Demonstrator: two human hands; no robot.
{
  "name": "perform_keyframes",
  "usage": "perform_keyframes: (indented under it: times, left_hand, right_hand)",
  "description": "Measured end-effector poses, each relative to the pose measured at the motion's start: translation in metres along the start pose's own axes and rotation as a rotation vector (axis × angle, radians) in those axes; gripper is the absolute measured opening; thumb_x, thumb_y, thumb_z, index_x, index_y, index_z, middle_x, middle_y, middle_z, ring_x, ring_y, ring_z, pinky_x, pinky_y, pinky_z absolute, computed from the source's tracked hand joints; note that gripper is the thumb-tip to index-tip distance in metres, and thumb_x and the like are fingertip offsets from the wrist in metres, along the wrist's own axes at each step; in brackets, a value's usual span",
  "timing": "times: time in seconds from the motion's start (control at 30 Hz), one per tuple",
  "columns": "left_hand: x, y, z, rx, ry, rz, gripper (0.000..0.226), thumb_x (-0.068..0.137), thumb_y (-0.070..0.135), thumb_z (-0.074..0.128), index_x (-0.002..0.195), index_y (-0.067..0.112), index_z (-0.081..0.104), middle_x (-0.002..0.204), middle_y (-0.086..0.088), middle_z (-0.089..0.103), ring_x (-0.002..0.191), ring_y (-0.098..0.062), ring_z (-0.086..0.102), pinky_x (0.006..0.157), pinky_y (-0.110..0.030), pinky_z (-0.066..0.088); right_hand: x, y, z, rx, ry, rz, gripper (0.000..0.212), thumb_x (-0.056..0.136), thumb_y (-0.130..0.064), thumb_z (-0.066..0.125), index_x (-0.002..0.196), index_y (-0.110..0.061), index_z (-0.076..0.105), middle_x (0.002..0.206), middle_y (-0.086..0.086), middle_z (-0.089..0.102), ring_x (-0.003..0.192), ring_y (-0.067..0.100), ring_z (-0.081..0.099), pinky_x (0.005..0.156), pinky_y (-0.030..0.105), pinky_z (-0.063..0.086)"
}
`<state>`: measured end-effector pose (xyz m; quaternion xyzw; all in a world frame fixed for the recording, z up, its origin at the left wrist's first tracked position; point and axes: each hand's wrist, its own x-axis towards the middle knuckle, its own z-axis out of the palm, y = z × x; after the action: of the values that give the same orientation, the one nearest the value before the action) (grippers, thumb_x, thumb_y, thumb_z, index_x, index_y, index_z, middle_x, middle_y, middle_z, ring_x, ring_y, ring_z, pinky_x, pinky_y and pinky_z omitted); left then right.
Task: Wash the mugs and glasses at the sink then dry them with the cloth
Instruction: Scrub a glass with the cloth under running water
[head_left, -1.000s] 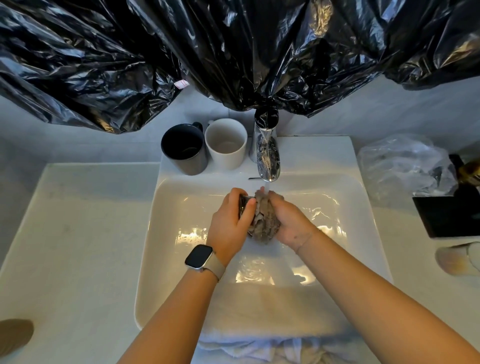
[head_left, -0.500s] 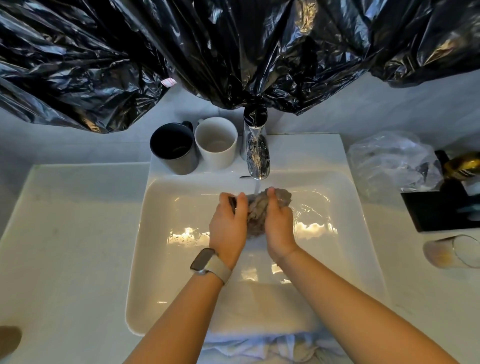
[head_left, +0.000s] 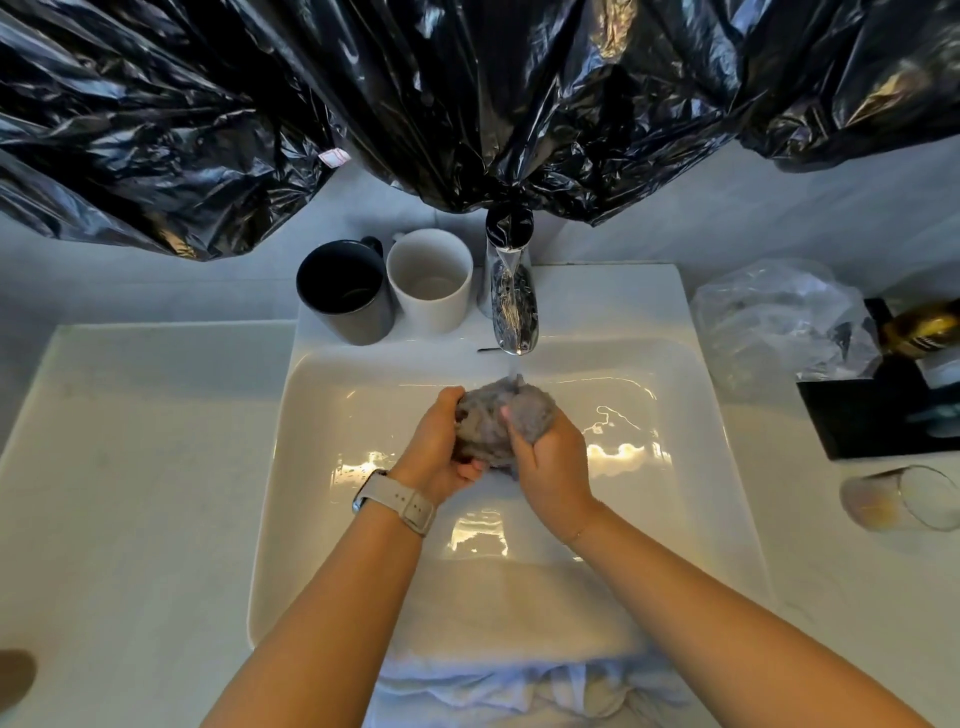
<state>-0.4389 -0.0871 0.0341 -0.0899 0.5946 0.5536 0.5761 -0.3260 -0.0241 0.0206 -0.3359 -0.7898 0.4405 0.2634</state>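
While the tap runs a thin stream down onto it, I've got a wet grey cloth bunched up btwn both hands over the white sink; my left hand has its fingers curled round the cloth's left side, thumb underneath, w/ a pale-strapped watch on that wrist; my right hand grips the cloth's right side, fingers wrapped into the fabric, thumb lying over the front; the two hands sit close together, near touching at the bottom of the wad; can't tell if anything's wrapped inside the cloth, since the fabric and my fingers hide it.

On the sink's back ledge, left of the tap, two mugs stand upright, just beside each other: a dark mug on the left, handle to the rear, and a white mug on the right, next to the tap base; both look empty, mouths up. A glass lies on its side on the counter far right, well apart from the sink, w/ an amberish tint at its base end.

A white towel hangs over the sink's near rim, in front of me. Crumpled clear plastic sits right of the sink at the back, w/ a black tray beside it and a gold-coloured bottle lying partly over that tray; black bin-bag plastic is draped across the whole wall above, its lowest fold hanging right over the tap's top.
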Motion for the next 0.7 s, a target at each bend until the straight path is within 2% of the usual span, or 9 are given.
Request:
perform_keyframes:
  times: [0.07, 0.13, 0.2, 0.33, 0.4, 0.47, 0.53, 0.63, 0.7]
  left_hand:
    - [0.001, 0.0, -0.004, -0.067, -0.052, -0.071, 0.044, 0.097, 0.046, 0.035, 0.069, 0.015, 0.052, 0.054, -0.003, 0.05, 0.039, -0.012, 0.043, 0.034, -0.013, 0.026]
    - [0.002, -0.003, -0.005, -0.073, -0.047, -0.062, 0.045, 0.097, 0.048, 0.036, 0.069, 0.016, 0.052, 0.055, -0.002, 0.051, 0.043, -0.012, 0.044, 0.035, -0.013, 0.026]
    - [0.004, -0.008, -0.004, -0.045, -0.041, -0.019, 0.044, 0.098, 0.049, 0.036, 0.075, 0.016, 0.053, 0.056, -0.002, 0.053, 0.043, -0.011, 0.044, 0.034, -0.014, 0.025]
    - [0.005, -0.017, -0.009, -0.113, -0.068, 0.01, 0.044, 0.099, 0.047, 0.038, 0.092, 0.008, 0.057, 0.063, -0.009, 0.062, 0.04, -0.013, 0.045, 0.032, -0.017, 0.029]
    - [0.004, -0.018, -0.014, -0.183, -0.087, 0.004, 0.044, 0.098, 0.045, 0.038, 0.096, 0.007, 0.06, 0.068, -0.012, 0.064, 0.04, -0.015, 0.045, 0.033, -0.016, 0.029]
    - [0.003, -0.017, -0.017, -0.21, -0.119, -0.004, 0.043, 0.098, 0.045, 0.038, 0.097, 0.008, 0.06, 0.072, -0.014, 0.065, 0.041, -0.016, 0.044, 0.035, -0.016, 0.027]
    - [0.001, -0.017, -0.016, -0.199, -0.143, -0.015, 0.042, 0.098, 0.045, 0.039, 0.097, 0.008, 0.059, 0.074, -0.014, 0.065, 0.04, -0.017, 0.043, 0.035, -0.016, 0.027]
    - [-0.002, -0.017, -0.011, -0.173, -0.17, -0.019, 0.043, 0.097, 0.046, 0.041, 0.095, 0.006, 0.058, 0.075, -0.016, 0.065, 0.039, -0.017, 0.042, 0.036, -0.016, 0.025]
    - [-0.003, -0.017, -0.01, -0.171, -0.171, -0.012, 0.044, 0.097, 0.046, 0.042, 0.088, 0.007, 0.06, 0.075, -0.015, 0.065, 0.039, -0.018, 0.042, 0.039, -0.017, 0.022]
  right_hand:
    - [0.0, 0.006, -0.009, 0.067, -0.103, -0.038, 0.034, 0.092, -0.021, 0.054, 0.119, -0.002, 0.061, 0.107, 0.001, 0.061, 0.1, 0.015, 0.058, 0.091, 0.014, 0.045]
    - [-0.001, 0.013, -0.017, 0.063, -0.183, -0.034, 0.035, 0.092, -0.014, 0.056, 0.125, -0.001, 0.057, 0.117, 0.009, 0.063, 0.109, 0.024, 0.06, 0.097, 0.028, 0.049]
    - [-0.005, 0.014, -0.023, 0.057, -0.209, -0.032, 0.031, 0.094, -0.017, 0.058, 0.123, -0.005, 0.06, 0.114, 0.009, 0.066, 0.107, 0.023, 0.062, 0.091, 0.037, 0.053]
    - [-0.012, 0.005, -0.043, 0.402, -0.016, 0.207, 0.01, 0.092, -0.022, 0.06, 0.096, -0.02, 0.069, 0.088, -0.01, 0.071, 0.084, 0.0, 0.066, 0.074, 0.01, 0.05]
    - [-0.001, 0.0, -0.057, 0.524, 0.078, 0.418, 0.024, 0.092, -0.036, 0.053, 0.093, -0.018, 0.07, 0.085, -0.006, 0.074, 0.08, 0.002, 0.068, 0.067, 0.008, 0.05]
    - [0.012, -0.001, -0.068, 0.657, -0.02, 0.592, 0.038, 0.096, -0.04, 0.048, 0.116, -0.013, 0.064, 0.109, 0.003, 0.072, 0.099, 0.009, 0.068, 0.077, 0.02, 0.056]
    - [0.019, -0.004, -0.075, 0.761, -0.184, 0.674, 0.041, 0.099, -0.037, 0.045, 0.132, -0.014, 0.054, 0.124, 0.007, 0.067, 0.113, 0.019, 0.063, 0.094, 0.037, 0.053]
    - [0.02, -0.004, -0.076, 0.792, -0.414, 0.653, 0.048, 0.1, -0.046, 0.035, 0.136, -0.02, 0.053, 0.129, 0.006, 0.064, 0.12, 0.022, 0.058, 0.101, 0.041, 0.047]
    - [0.021, -0.003, -0.074, 0.747, -0.456, 0.655, 0.053, 0.101, -0.051, 0.026, 0.135, -0.022, 0.055, 0.131, 0.005, 0.063, 0.124, 0.019, 0.055, 0.107, 0.042, 0.042]
